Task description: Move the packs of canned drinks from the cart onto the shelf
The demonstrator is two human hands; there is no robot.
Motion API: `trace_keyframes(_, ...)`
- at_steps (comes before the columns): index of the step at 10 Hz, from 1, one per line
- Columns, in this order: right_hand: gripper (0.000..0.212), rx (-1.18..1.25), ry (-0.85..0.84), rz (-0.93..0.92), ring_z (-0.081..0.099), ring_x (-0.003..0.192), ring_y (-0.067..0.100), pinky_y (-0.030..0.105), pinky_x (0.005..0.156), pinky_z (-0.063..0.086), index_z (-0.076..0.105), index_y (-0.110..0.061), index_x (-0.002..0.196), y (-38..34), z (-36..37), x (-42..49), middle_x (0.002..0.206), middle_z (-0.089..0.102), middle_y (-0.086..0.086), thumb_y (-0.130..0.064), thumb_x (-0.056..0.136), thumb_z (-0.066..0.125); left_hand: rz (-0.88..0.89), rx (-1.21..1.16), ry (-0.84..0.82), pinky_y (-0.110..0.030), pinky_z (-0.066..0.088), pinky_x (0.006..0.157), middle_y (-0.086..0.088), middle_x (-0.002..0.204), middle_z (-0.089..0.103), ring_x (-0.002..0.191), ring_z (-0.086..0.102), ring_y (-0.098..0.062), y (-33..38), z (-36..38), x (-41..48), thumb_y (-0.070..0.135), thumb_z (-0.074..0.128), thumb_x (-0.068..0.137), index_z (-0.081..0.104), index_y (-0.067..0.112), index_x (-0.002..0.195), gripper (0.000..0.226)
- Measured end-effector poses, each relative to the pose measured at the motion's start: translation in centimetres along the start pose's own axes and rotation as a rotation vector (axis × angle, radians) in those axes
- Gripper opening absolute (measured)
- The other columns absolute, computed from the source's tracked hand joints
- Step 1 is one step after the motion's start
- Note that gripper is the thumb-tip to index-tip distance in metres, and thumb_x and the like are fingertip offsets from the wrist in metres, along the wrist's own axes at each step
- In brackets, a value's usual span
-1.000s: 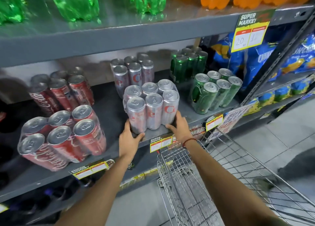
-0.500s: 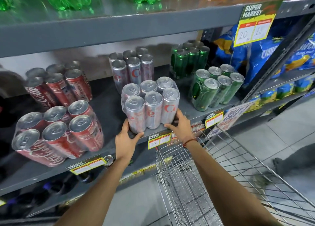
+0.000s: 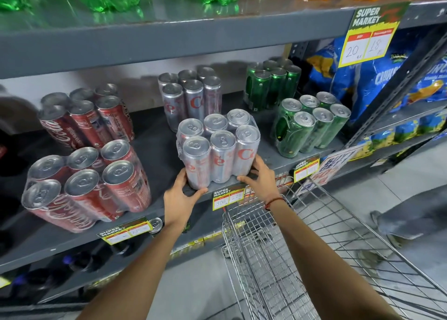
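A shrink-wrapped pack of silver cans (image 3: 219, 150) stands upright at the front edge of the grey middle shelf (image 3: 154, 141). My left hand (image 3: 180, 196) grips its lower left corner and my right hand (image 3: 260, 178) holds its lower right corner. Behind it stands a second silver pack (image 3: 191, 95). Two red packs (image 3: 84, 186) (image 3: 87, 119) sit to the left, two green packs (image 3: 309, 124) (image 3: 272, 85) to the right. The wire cart (image 3: 278, 259) below my arms shows no packs inside.
Green and orange bottles fill the top shelf (image 3: 169, 29). Blue snack bags (image 3: 377, 75) fill the rack on the right. Price tags (image 3: 228, 197) hang off the shelf lip. A person's shoe and trouser leg (image 3: 408, 223) stand on the tiled floor right of the cart.
The silver pack has slid a little deeper onto the shelf with both hands still on its lower corners. The view has shifted slightly.
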State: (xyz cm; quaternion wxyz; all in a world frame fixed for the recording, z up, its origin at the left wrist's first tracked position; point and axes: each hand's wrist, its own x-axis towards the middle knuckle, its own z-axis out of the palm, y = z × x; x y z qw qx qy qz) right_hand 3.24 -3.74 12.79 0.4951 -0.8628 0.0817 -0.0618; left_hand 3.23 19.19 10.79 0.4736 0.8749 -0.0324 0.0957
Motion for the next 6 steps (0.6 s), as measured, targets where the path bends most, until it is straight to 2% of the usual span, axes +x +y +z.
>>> trace_keyframes(1, 0.073, 0.008, -0.013, 0.013, 0.057, 0.101, 0.011, 0.02, 0.092, 0.045, 0.044, -0.017, 0.132, -0.1, -0.2, 0.0, 0.121, 0.063, 0.01, -0.013, 0.069, 0.08, -0.001, -0.02, -0.009, -0.01, 0.043, 0.084, 0.002, 0.116, 0.071, 0.104, 0.065, -0.011, 0.1, -0.1, 0.0, 0.043, 0.08, 0.062, 0.047, 0.024, 0.132, 0.08)
trace_keyframes(2, 0.072, 0.017, -0.027, 0.02, 0.057, 0.102, 0.009, 0.019, 0.092, 0.044, 0.043, -0.018, 0.132, 0.0, -0.2, 0.0, 0.121, 0.062, 0.008, -0.013, 0.069, 0.079, -0.006, -0.042, -0.014, 0.002, 0.036, 0.081, 0.001, 0.115, 0.071, 0.102, 0.062, -0.003, 0.1, -0.2, 0.0, 0.042, 0.081, 0.061, 0.048, 0.023, 0.132, 0.08)
trace_keyframes(3, 0.074, 0.018, -0.03, 0.028, 0.056, 0.104, 0.009, 0.02, 0.095, 0.044, 0.041, -0.018, 0.133, -0.2, -0.2, -0.2, 0.122, 0.061, 0.007, -0.011, 0.07, 0.078, -0.012, -0.035, -0.021, 0.007, 0.033, 0.079, 0.0, 0.114, 0.072, 0.099, 0.059, 0.006, 0.2, -0.3, -0.1, 0.04, 0.082, 0.061, 0.049, 0.021, 0.132, 0.081)
trace_keyframes(4, 0.073, 0.024, -0.034, 0.054, 0.058, 0.11, 0.017, 0.035, 0.103, 0.046, 0.04, -0.017, 0.134, -0.1, -0.1, -0.3, 0.125, 0.06, 0.011, -0.01, 0.072, 0.077, -0.018, -0.035, -0.039, 0.002, 0.036, 0.079, -0.001, 0.115, 0.072, 0.101, 0.065, -0.007, 0.3, -0.2, 0.1, 0.038, 0.082, 0.062, 0.048, 0.02, 0.133, 0.081)
trace_keyframes(5, 0.073, 0.014, -0.015, 0.081, 0.056, 0.117, 0.025, 0.044, 0.105, 0.045, 0.04, -0.016, 0.134, -1.2, 0.0, -0.9, 0.126, 0.06, 0.013, -0.008, 0.072, 0.077, -0.032, -0.055, -0.062, 0.001, 0.036, 0.079, -0.003, 0.117, 0.07, 0.101, 0.061, -0.004, 1.0, -0.8, -0.5, 0.032, 0.082, 0.064, 0.046, 0.019, 0.134, 0.08)
trace_keyframes(6, 0.069, -0.006, 0.092, 0.065, 0.053, 0.121, 0.028, 0.049, 0.105, 0.042, 0.042, -0.012, 0.129, -2.2, 0.7, -1.5, 0.126, 0.059, 0.013, -0.007, 0.07, 0.077, -0.049, -0.113, -0.062, -0.006, 0.035, 0.092, -0.005, 0.132, 0.061, 0.119, 0.055, -0.014, 1.6, -1.1, -0.8, 0.023, 0.081, 0.068, 0.039, 0.016, 0.139, 0.083)
